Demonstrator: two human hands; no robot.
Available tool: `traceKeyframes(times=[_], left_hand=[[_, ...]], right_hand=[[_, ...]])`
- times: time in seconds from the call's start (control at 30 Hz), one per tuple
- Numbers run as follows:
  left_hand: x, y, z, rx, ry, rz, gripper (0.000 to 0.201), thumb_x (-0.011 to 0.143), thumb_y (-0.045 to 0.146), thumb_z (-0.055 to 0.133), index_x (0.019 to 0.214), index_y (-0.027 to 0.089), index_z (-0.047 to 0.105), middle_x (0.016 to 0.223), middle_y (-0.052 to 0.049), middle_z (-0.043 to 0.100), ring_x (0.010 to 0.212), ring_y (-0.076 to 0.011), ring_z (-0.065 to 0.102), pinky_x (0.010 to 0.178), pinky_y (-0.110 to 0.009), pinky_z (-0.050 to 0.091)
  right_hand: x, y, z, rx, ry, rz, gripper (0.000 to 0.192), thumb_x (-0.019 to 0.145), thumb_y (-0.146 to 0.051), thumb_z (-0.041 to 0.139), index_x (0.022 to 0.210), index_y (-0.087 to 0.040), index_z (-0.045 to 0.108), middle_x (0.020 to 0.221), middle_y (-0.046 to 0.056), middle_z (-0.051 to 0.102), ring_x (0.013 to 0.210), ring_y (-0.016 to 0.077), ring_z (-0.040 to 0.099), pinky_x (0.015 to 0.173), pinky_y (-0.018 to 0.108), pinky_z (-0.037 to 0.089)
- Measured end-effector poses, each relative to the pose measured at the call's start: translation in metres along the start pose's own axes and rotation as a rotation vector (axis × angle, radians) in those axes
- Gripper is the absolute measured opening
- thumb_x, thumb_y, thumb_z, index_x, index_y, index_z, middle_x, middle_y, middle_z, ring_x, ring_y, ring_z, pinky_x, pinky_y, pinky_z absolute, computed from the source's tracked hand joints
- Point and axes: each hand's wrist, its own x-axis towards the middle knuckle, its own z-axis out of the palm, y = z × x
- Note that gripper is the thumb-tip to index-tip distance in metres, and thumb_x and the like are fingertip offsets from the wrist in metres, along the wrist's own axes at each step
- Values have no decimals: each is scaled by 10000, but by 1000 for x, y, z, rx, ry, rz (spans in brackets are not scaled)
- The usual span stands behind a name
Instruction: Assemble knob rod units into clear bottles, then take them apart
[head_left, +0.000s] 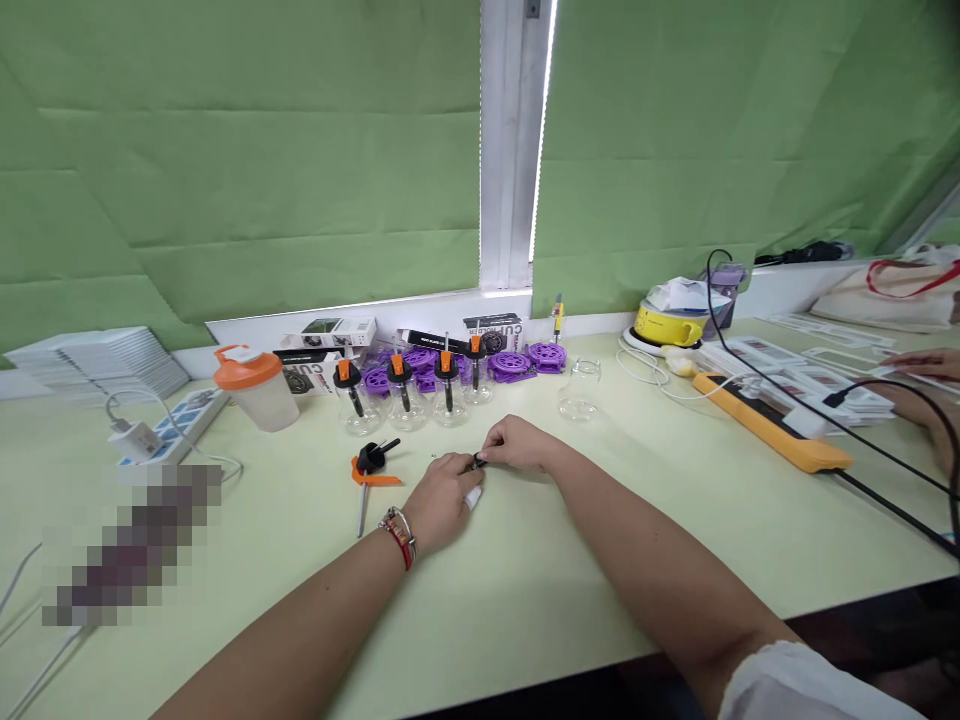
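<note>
- Black small part, just below frame centre, pinched between the fingertips of both hands; too small to tell what it is.
- Right hand closes thumb and fingers on the part from the right; left hand meets it from the left, fingers curled, something white tucked under them.
- Bead bracelet on the left wrist.
- Left of the hands: black-and-orange pump piece lying on the pale green table.
- Behind, mid-frame: four clear jars with orange-black tops, one bare glass jar, purple discs.
- Upper left: orange-lidded shaker cup.
- Right edge: another person's hand, yellow power strip.
</note>
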Motion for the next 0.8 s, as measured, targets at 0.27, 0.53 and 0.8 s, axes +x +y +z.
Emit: traceKeyframes(times=[0.27,0.53,0.8], left_hand=[[-1,4,-6,-11,-12,-7,300,844,105,389,1002,195,627,1025,-97,598,974,-233,519,867,-383,436],[-4,4,-8,-21,-3,-27,269,856,123,383,944,198,627,1021,-97,599,968,-229,524,866,-383,438],[-8,2,-10,-42,1,-28,265,848,111,390,947,191,623,1046,-100,594,982,-230,523,879,-383,438]], right_hand=[[8,18,-8,0,21,-89,149,671,-275,691,718,-134,694,676,4,654,622,109,519,603,213,401],[16,35,-10,-3,41,-152,122,697,-252,670,749,-147,703,729,14,670,685,132,565,649,233,419],[13,30,-11,-7,63,-178,155,724,-274,665,821,-162,709,852,38,675,733,147,586,684,255,447]])
